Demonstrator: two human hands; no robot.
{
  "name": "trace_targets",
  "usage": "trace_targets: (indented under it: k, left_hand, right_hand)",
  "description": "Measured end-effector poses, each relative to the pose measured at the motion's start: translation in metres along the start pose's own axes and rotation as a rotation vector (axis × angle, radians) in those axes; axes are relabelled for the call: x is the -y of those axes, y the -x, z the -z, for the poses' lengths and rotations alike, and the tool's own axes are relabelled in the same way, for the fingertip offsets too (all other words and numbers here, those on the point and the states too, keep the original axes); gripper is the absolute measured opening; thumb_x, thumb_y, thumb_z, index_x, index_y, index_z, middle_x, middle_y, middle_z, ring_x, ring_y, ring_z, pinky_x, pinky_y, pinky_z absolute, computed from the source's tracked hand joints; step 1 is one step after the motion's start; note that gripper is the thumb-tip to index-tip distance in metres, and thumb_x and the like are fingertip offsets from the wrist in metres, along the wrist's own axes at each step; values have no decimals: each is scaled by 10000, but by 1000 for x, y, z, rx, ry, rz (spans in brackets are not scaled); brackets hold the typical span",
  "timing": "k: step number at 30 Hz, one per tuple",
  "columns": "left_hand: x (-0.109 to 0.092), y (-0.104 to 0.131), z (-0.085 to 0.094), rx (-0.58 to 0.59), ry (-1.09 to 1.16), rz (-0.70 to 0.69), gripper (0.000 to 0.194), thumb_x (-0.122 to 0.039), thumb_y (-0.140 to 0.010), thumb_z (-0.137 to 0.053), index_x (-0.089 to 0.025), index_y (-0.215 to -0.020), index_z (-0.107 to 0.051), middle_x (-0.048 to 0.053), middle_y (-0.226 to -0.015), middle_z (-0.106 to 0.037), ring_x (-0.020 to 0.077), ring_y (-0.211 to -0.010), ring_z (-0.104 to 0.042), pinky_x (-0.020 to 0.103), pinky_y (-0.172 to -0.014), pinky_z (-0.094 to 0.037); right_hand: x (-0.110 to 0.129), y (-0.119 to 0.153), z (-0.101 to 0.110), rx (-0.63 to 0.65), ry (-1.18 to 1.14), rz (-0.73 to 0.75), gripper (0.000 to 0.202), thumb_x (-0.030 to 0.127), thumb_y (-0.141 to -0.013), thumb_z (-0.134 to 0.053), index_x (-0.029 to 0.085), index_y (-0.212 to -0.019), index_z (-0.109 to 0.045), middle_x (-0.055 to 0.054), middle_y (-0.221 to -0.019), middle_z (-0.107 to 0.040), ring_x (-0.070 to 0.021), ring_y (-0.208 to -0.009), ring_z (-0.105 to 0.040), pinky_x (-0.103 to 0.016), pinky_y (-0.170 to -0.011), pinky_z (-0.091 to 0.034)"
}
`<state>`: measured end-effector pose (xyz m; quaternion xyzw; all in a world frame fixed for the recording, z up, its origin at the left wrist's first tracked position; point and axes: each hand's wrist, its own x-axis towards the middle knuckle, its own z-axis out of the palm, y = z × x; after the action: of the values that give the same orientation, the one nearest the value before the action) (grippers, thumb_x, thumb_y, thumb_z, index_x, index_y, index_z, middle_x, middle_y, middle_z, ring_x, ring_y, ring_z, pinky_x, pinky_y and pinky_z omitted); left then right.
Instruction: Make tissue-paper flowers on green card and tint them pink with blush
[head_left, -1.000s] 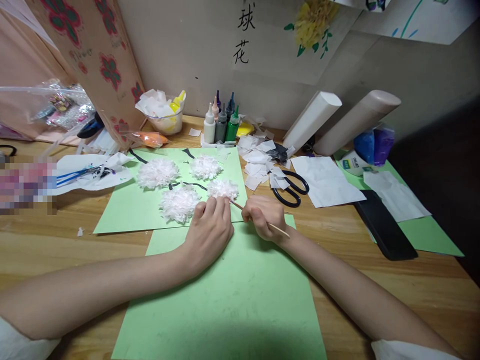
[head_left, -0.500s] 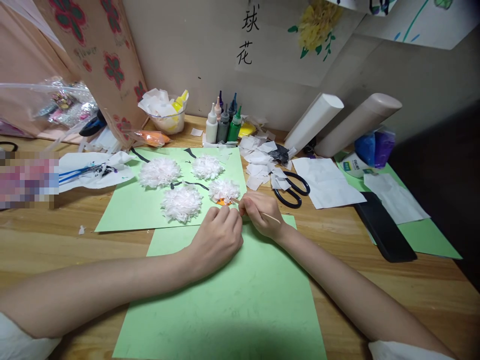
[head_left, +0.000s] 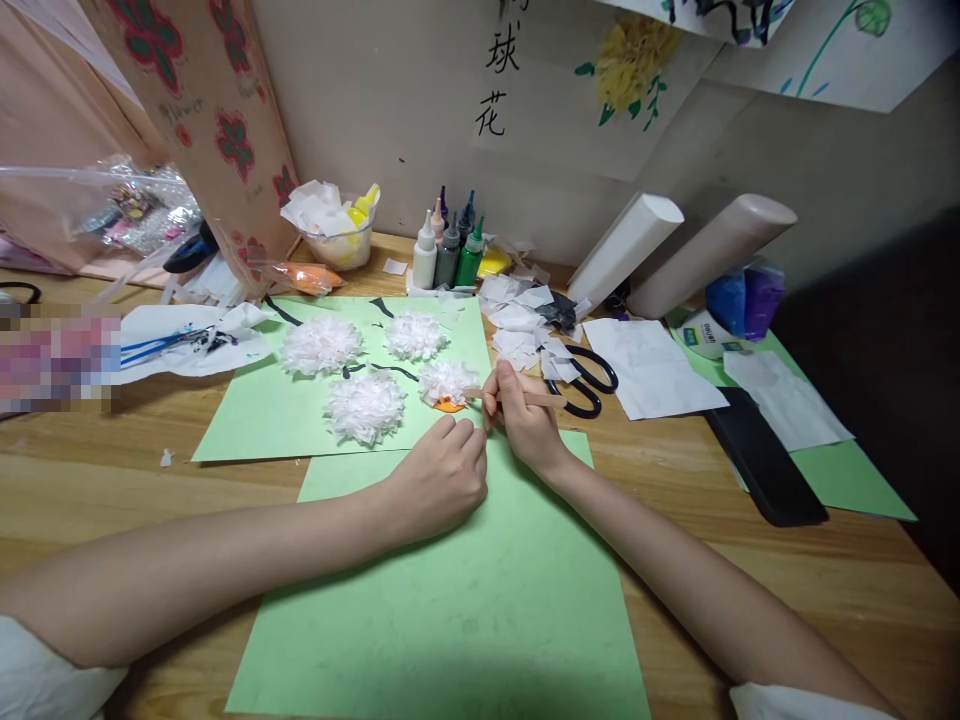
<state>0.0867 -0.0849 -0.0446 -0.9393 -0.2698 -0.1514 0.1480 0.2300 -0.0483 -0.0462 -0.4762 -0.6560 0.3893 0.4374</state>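
My right hand (head_left: 525, 415) pinches a flat wooden stick (head_left: 540, 398), its tip beside the smallest white tissue flower (head_left: 448, 382). An orange patch (head_left: 450, 405) shows at that flower's lower edge. Just below it, my left hand (head_left: 442, 470) rests with curled fingers; what they hold, if anything, is hidden. Several fluffy white flowers, one of them large (head_left: 364, 407), lie on the upper green sheet (head_left: 255, 420) among dark painted strokes. A second green sheet (head_left: 450, 620) lies under my forearms.
Black-handled scissors (head_left: 592, 370) and paper scraps (head_left: 517, 315) lie right of the flowers. Paint bottles (head_left: 447, 255) and a plastic cup (head_left: 341, 245) stand behind. White paper (head_left: 649, 365) and a black flat object (head_left: 769, 460) are at the right.
My right hand has turned and opened its grip somewhat, and the stick now lies more level, showing its broad side. My left hand has moved slightly down from the flower.
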Motion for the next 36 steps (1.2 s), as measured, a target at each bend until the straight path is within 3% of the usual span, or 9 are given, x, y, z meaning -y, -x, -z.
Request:
trace_targets:
  k: [8, 14, 21, 26, 31, 36]
  left_hand:
    - [-1, 1, -1, 14, 13, 15, 180, -104, -823, -419, -116, -698, -549, 61, -640, -488, 180, -616, -421, 324, -552, -252]
    - [-1, 2, -2, 2, 23, 11, 161, -113, -812, -437, -109, -711, -562, 74, -660, -519, 189, -630, -440, 326, -563, -266]
    - [0, 1, -1, 16, 41, 3, 212, -112, -827, -412, -130, -664, -546, 72, -633, -505, 185, -614, -431, 333, -565, -262]
    - [1, 0, -1, -1, 33, -17, 203, -116, -820, -420, -123, -673, -559, 72, -631, -505, 186, -615, -431, 331, -563, -259]
    - [-2, 0, 1, -6, 1, 42, 166, -89, -801, -438, -113, -696, -565, 58, -617, -497, 182, -598, -432, 321, -546, -244]
    - [-3, 1, 1, -11, -12, 52, 163, -87, -806, -430, -108, -714, -563, 50, -610, -491, 181, -589, -435, 320, -543, -251]
  right_hand:
    - [-2, 9, 4, -40, 161, 349, 479, 312, -957, -247, 203, -536, -448, 4, -483, -469, -113, -445, -439, -279, -497, -371]
    - [1, 6, 2, 26, 239, 430, 437, 231, -952, -243, 201, -556, -426, 4, -503, -462, -112, -467, -445, -269, -504, -372]
    - [2, 3, 0, 46, 299, 397, 423, 255, -953, -251, 206, -561, -404, 5, -495, -443, -123, -480, -440, -268, -524, -375]
    - [1, 2, -2, -1, 203, 226, 451, 339, -960, -278, 197, -554, -413, 21, -501, -441, -101, -466, -447, -251, -525, -381]
    - [-4, 0, 0, -49, -97, -9, 513, 454, -938, -299, 187, -529, -455, 31, -454, -427, -86, -389, -427, -233, -404, -319]
    - [-6, 6, 4, -105, -24, 134, 575, 445, -949, -249, 195, -467, -439, 24, -400, -395, -95, -375, -379, -258, -426, -310]
